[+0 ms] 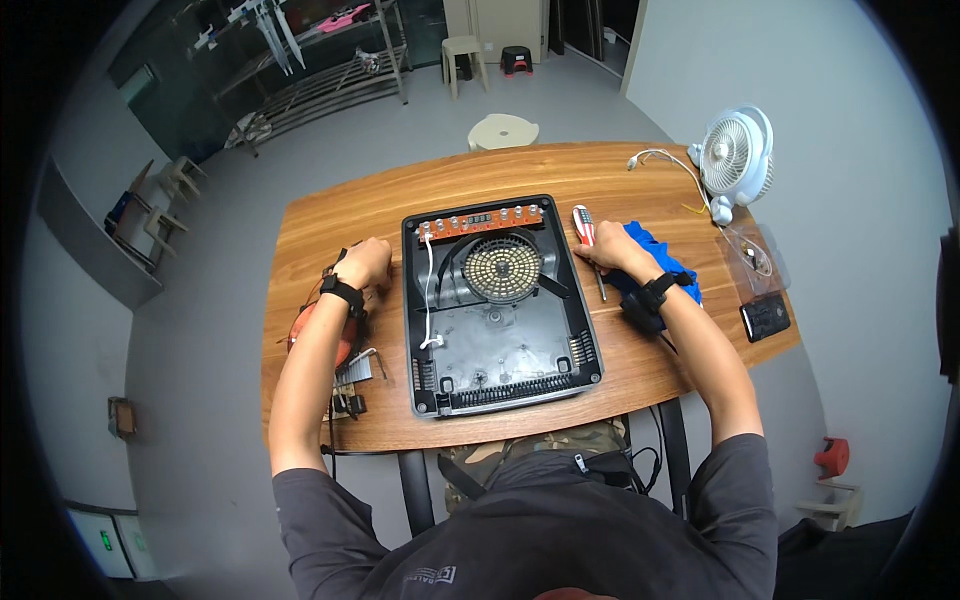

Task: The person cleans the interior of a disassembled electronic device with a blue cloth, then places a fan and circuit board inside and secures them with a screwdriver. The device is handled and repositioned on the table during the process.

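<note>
An opened black appliance housing (500, 345), perhaps an induction cooker's, lies flat in the middle of the table. Inside it are a round coil-like disc (503, 268), an orange circuit board (480, 222) along the far edge and a white cable (430, 290). To its right my right hand (618, 250) is closed round the lower handle of a red-and-white screwdriver (584, 222); the shaft points toward me. My left hand (368, 263) rests beside the housing's left edge with curled fingers. Whatever those fingers hold, if anything, is hidden.
Blue cloth (650, 243) lies beside my right hand. A white fan (735, 155) and a black box-like object (765, 318) stand farther right. An orange round object (345, 340), partly behind my left forearm, and small metal parts (360, 368) lie on the wooden table (400, 432).
</note>
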Demonstrator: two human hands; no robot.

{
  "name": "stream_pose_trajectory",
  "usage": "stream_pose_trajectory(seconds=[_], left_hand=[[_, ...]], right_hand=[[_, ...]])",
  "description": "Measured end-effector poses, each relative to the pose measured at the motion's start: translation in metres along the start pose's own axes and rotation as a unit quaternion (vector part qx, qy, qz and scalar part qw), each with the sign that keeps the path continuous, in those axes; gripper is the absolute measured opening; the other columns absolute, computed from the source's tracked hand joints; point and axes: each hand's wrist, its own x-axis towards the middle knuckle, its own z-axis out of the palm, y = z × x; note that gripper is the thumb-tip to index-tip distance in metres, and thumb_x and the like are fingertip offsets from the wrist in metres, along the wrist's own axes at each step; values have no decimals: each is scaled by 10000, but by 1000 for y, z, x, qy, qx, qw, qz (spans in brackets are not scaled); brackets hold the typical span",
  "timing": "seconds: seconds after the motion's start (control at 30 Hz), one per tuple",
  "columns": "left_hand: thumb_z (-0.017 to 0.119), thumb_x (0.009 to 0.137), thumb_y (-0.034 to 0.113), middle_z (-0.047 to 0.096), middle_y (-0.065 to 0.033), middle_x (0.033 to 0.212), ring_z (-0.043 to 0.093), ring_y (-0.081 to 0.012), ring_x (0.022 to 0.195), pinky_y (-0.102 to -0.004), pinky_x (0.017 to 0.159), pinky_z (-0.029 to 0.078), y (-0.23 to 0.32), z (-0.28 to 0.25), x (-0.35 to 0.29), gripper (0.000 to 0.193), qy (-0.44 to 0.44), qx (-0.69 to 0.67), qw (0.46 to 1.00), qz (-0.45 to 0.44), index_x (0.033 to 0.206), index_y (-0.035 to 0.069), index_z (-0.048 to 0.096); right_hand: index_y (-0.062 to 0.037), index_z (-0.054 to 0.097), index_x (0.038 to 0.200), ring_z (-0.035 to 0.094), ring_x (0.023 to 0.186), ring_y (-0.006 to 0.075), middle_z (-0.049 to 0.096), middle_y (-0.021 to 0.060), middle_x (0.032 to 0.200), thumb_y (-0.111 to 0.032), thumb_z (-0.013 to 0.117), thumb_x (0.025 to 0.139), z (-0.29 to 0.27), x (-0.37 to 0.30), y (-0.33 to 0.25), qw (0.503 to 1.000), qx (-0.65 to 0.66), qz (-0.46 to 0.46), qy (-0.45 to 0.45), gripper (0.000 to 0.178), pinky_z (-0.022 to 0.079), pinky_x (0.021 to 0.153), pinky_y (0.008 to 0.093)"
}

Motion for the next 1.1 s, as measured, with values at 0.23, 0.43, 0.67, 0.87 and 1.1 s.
stream_pose_trajectory(seconds=[0.23, 0.43, 0.67, 0.87, 1.1], left_hand=[[846, 679, 170, 763, -140, 881, 739, -307, 839, -394, 766, 589, -14, -2, -9, 213, 38, -14, 999, 7, 853, 67, 781], [825, 748, 153, 745, -207, 959, 722, -363, 945, -441, 852, 580, -6, -43, -24, 220, 120, -52, 991, 22, 929, 40, 775], [823, 768, 123, 715, -159, 1094, 679, -359, 1056, -435, 890, 557, 16, -44, 5, 365, 218, -60, 962, 152, 1105, 39, 710], [802, 775, 96, 695, -154, 1135, 663, -372, 1084, -463, 924, 550, 30, -32, 28, 417, 204, -59, 959, 187, 1173, 52, 688], [760, 763, 25, 634, -137, 1104, 656, -365, 1034, -460, 869, 557, 31, -20, 36, 284, 213, -53, 949, 227, 1038, 53, 693]], right_hand=[[21, 663, 630, 701, 543, 231, 691, 127, 589, -408, 763, 907, 4, -2, 4, 999, -22, -19, 16, 521, 567, 562, 358], [103, 713, 985, 738, 859, 378, 735, 270, 908, -455, 767, 878, -1, -8, -8, 996, -85, 29, 11, 570, 596, 780, 426], [42, 722, 900, 728, 826, 388, 720, 264, 859, -451, 761, 877, -31, 9, -17, 983, -142, -49, 101, 495, 586, 741, 466], [-48, 684, 1145, 657, 1102, 378, 688, 179, 1130, -281, 762, 860, -37, 26, -86, 946, -129, -275, 118, 376, 543, 916, 474], [-46, 668, 1187, 652, 1104, 359, 664, 162, 1173, -245, 799, 824, -10, 43, -115, 936, -173, -304, 27, 434, 538, 939, 447]])
